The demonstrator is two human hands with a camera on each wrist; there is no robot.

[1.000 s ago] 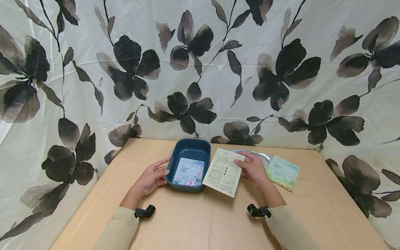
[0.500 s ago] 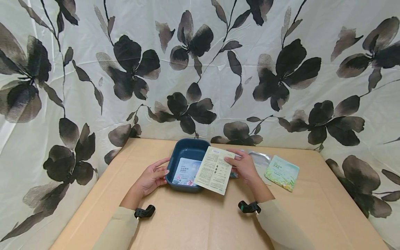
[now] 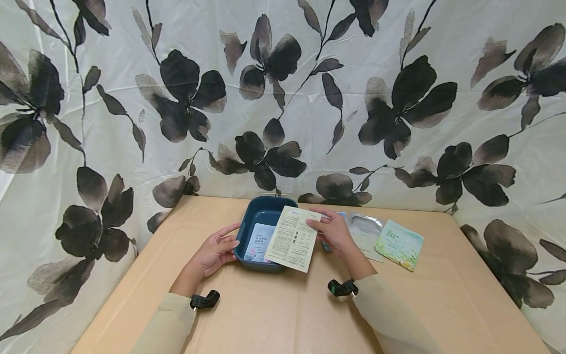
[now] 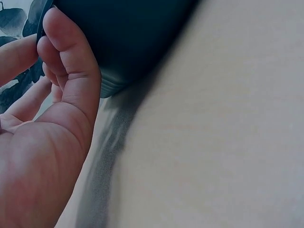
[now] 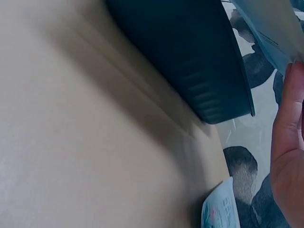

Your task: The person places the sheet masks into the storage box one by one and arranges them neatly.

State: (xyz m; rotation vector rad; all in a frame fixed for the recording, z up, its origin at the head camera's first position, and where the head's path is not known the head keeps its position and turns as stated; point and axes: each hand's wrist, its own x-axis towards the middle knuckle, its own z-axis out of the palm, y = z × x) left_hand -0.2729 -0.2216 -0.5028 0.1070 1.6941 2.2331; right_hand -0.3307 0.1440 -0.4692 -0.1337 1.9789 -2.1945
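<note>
A deep blue rectangular plastic tub [image 3: 256,216] stands at the middle of the table. My left hand [image 3: 216,250] holds its left rim, thumb and fingers on either side; the left wrist view shows the hand [image 4: 52,128] against the tub's wall [image 4: 128,38]. Inside lies a flat blue sachet [image 3: 257,241] with pink flowers, partly covered. My right hand [image 3: 333,233] pinches a cream-backed flat sachet [image 3: 292,238], printed side up, by its right edge. This sachet is tilted over the tub's right rim. In the right wrist view its pale blue underside [image 5: 270,28] shows beside my fingers.
Right of the tub lie a silvery clear-windowed pouch [image 3: 366,231] and a green sachet [image 3: 400,245] with yellow flowers. Another blue sachet [image 3: 326,247] is mostly hidden behind my right hand. A flower-print cloth [image 3: 323,128] hangs behind the table [image 3: 274,314].
My right hand has moved left with the cream-backed sachet, bringing it over the tub and covering more of the sachet inside. More of the silvery pouch shows. My left hand has stayed put.
</note>
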